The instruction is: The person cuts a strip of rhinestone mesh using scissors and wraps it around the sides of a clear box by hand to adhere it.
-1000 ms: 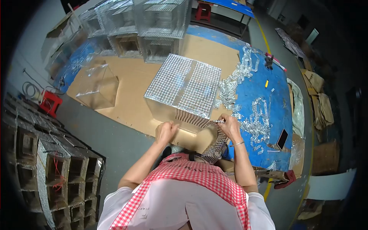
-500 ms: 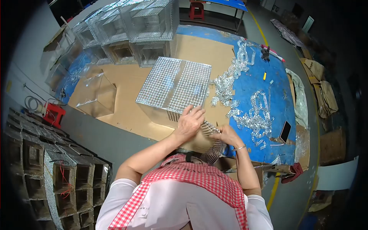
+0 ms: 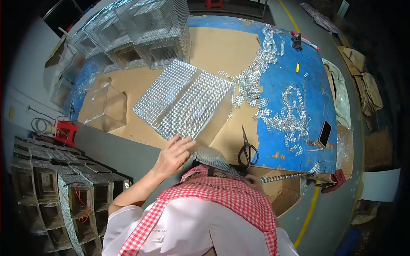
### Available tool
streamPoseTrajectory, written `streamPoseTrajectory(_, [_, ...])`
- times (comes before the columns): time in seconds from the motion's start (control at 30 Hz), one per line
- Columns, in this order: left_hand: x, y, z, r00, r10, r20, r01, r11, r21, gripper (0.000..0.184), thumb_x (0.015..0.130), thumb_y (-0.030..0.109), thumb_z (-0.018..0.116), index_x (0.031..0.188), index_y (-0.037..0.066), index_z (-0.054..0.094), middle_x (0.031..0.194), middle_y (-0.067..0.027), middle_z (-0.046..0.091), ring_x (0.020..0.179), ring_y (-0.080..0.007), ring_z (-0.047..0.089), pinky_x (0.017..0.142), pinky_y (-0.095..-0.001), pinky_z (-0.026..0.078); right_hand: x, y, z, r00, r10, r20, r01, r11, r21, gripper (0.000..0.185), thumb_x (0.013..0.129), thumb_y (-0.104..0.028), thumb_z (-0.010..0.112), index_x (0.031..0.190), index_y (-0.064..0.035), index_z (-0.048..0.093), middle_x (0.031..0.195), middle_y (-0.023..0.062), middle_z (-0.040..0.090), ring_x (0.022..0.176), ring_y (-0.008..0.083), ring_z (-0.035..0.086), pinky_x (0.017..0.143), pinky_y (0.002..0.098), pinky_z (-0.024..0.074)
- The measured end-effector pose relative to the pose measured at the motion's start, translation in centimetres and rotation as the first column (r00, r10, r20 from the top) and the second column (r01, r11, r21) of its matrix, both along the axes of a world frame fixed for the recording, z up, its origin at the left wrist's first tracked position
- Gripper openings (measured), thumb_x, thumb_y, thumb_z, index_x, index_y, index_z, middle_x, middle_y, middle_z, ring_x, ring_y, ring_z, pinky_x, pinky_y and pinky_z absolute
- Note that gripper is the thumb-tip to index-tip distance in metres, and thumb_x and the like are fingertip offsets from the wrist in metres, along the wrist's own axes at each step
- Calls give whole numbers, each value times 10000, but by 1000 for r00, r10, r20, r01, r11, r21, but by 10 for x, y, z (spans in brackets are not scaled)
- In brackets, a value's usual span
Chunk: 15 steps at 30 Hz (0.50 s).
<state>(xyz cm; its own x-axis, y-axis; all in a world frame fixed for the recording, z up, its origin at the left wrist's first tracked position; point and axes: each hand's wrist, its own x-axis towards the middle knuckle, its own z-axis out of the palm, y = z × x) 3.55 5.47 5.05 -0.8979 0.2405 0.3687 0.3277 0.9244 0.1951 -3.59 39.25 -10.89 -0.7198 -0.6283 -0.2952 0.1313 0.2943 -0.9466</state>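
Note:
A clear box (image 3: 220, 117) with a top covered in silvery rhinestone mesh stands turned on the cardboard in front of me. The fingers of my left hand (image 3: 173, 160) bend over the top edge at its near corner, gripping it. From beside that hand a blurred rhinestone mesh strip (image 3: 210, 157) runs down to the right, toward my apron. Low by the apron is my right hand (image 3: 255, 184), smeared and mostly hidden, so its fingers cannot be made out. Black-handled scissors (image 3: 246, 152) lie at the table's near edge, between the box and the right hand.
Stacked mesh-covered boxes (image 3: 149, 34) stand at the back left, with a bare clear box (image 3: 104, 109) nearer. Loose rhinestone strips (image 3: 284, 126) spread over the blue table top (image 3: 277, 155). A phone (image 3: 324, 133) lies at right. More boxes (image 3: 55, 187) are piled at lower left.
The box has turned, its near corner shifting left along with my left hand. My right hand has dropped back toward the apron, and the scissors beneath it have come into full view.

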Motion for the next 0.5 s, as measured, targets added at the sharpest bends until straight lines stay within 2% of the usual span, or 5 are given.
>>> streamPoseTrajectory(0.07, [12,0,-8,1000,0,13,0,1000,17,86,699,45,629,742,29,556,1161,-76,554,1110,-229,505,919,-434,382,-16,35,16,994,-110,-28,112,987,113,146,804,-106,624,734,13,576,641,-2,537,604,57,491,541,237,407])
streamPoseTrajectory(0.13, [17,4,-13,1000,-8,-14,8,999,43,80,703,49,630,754,33,570,1164,-68,555,1108,-221,509,915,-427,387,-39,31,96,966,-166,-200,211,950,229,161,760,-106,653,690,5,561,587,14,505,554,72,489,498,268,391])
streamPoseTrajectory(0.27, [14,6,-16,998,57,-25,-55,996,75,98,717,52,631,812,43,606,1147,-54,570,1091,-211,525,904,-396,399,-100,-1,150,753,-6,-657,233,937,259,208,729,-166,681,676,1,568,584,101,511,555,97,499,509,299,390])
streamPoseTrajectory(0.4, [20,0,-17,993,117,-13,-114,980,160,128,712,17,622,839,32,616,1127,-62,587,1092,-217,535,935,-406,398,-160,-54,116,942,172,-287,-125,976,176,252,805,-222,607,753,24,590,623,20,548,631,83,510,558,285,411])
streamPoseTrajectory(0.5, [23,-12,-5,976,217,-13,-206,943,262,152,683,-49,609,820,16,618,1078,-83,614,1071,-243,556,965,-433,390,-189,-81,12,946,322,-42,-322,946,-15,281,832,-225,578,972,19,588,677,-4,545,646,81,515,574,262,424])
